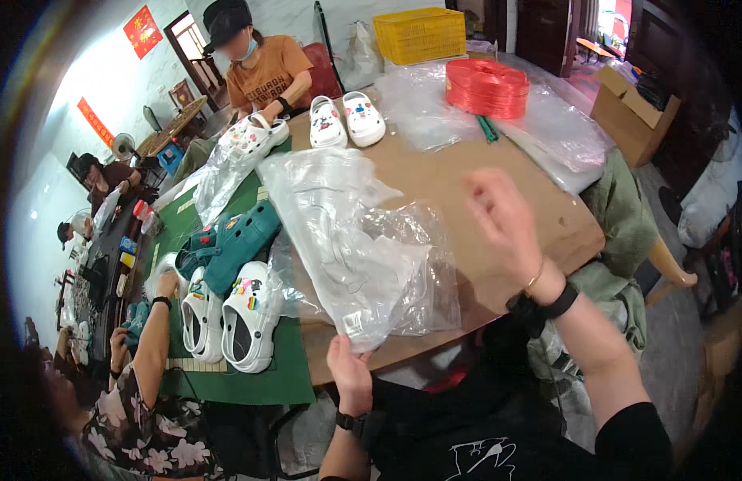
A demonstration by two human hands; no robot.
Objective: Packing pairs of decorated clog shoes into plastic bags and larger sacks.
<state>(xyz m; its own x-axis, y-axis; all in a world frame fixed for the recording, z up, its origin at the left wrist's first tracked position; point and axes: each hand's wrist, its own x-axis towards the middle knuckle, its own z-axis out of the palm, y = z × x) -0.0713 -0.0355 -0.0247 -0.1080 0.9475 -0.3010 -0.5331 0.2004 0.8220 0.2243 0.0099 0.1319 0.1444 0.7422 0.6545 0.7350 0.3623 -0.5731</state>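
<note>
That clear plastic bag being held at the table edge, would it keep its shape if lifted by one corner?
Probably not. The clear plastic bag lies crumpled and creased on the brown table, so it looks thin and floppy. The left hand pinches only its near edge, which suggests it is very light. Its glossy film may also be slippery.

The right hand (503, 220) is motion-blurred, its fingers indistinct. The left hand (351, 370) shows only its back, so its grip on the clear plastic bag (347, 240) stays hidden.

A yellow crate (420, 34) is sitting at the top of the frame, and a red roll (486, 86) is lying just below it.
</note>
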